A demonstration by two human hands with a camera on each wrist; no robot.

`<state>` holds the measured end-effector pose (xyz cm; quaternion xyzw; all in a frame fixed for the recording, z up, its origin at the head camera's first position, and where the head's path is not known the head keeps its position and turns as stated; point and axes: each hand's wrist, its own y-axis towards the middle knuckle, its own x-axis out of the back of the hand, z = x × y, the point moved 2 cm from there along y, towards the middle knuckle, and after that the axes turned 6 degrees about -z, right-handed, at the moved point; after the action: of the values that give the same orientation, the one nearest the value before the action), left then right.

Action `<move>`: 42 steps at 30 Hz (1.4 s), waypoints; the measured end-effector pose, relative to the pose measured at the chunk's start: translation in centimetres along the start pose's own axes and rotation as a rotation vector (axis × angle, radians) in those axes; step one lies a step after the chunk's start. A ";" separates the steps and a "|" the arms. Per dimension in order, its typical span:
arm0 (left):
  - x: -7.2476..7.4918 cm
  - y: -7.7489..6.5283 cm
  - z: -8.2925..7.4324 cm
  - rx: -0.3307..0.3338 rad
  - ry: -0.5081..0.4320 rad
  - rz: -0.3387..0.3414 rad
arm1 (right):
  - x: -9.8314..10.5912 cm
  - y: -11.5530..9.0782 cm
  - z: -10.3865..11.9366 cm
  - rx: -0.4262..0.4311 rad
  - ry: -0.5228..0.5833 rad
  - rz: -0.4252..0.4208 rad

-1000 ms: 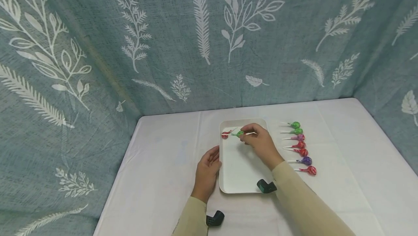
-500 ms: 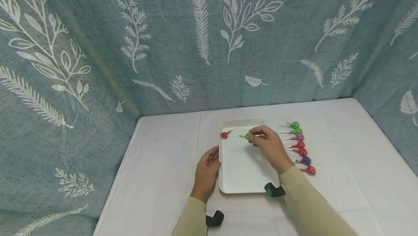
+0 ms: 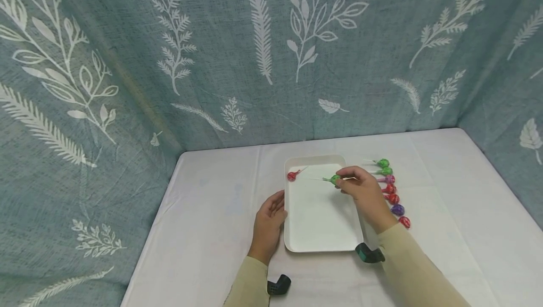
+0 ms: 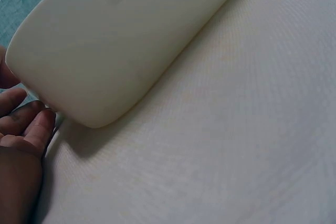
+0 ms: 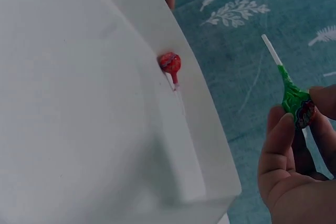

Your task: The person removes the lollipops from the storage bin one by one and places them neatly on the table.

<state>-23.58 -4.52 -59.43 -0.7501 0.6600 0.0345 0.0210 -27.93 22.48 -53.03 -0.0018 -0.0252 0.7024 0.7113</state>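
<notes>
My right hand (image 3: 365, 194) pinches a green-wrapped lollipop (image 3: 333, 179) by its round head above the far right part of a white tray (image 3: 323, 227). Its white stick points left; in the right wrist view the lollipop (image 5: 297, 102) shows between thumb and fingertips. A red lollipop (image 3: 291, 176) lies in the tray's far left corner, its stick slanting toward the far wall. My left hand (image 3: 268, 222) rests against the outside of the tray's left wall with loosely bent fingers; in the left wrist view the fingertips (image 4: 42, 121) are right at the tray's rim.
Right of the tray, several wrapped lollipops lie in a column on the white cloth (image 3: 458, 231): green, pink, red, and a purple one (image 3: 397, 210). My right forearm hides some of their sticks. A leaf-patterned curtain (image 3: 280, 62) stands behind the table.
My right hand has moved right with the green lollipop, away from the red one in the tray's corner. The left hand and the tray have stayed put.
</notes>
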 end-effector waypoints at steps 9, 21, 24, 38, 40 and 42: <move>0.0 -0.1 -0.2 0.013 0.020 -0.007 | 1.3 -1.0 -0.1 -0.051 -0.025 -0.040; -0.2 0.0 -0.3 0.014 0.010 -0.016 | 3.6 -2.2 -0.5 0.034 -0.041 -0.051; -0.3 0.0 -0.2 0.014 0.013 -0.022 | 4.1 -2.6 -0.7 0.034 -0.031 -0.053; -0.4 0.0 -0.3 0.008 0.011 -0.026 | 5.4 -4.4 -1.2 0.049 -0.078 -0.081; -0.4 0.0 -0.4 0.010 0.010 -0.024 | 5.7 -4.7 -1.3 0.051 -0.089 -0.082; -0.4 0.0 -0.4 0.010 0.009 -0.023 | 5.9 -4.8 -1.5 0.057 -0.102 -0.081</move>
<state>-23.65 -4.12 -59.01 -0.7577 0.6516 0.0274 0.0222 -22.96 28.41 -54.12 0.0551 -0.0415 0.6726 0.7368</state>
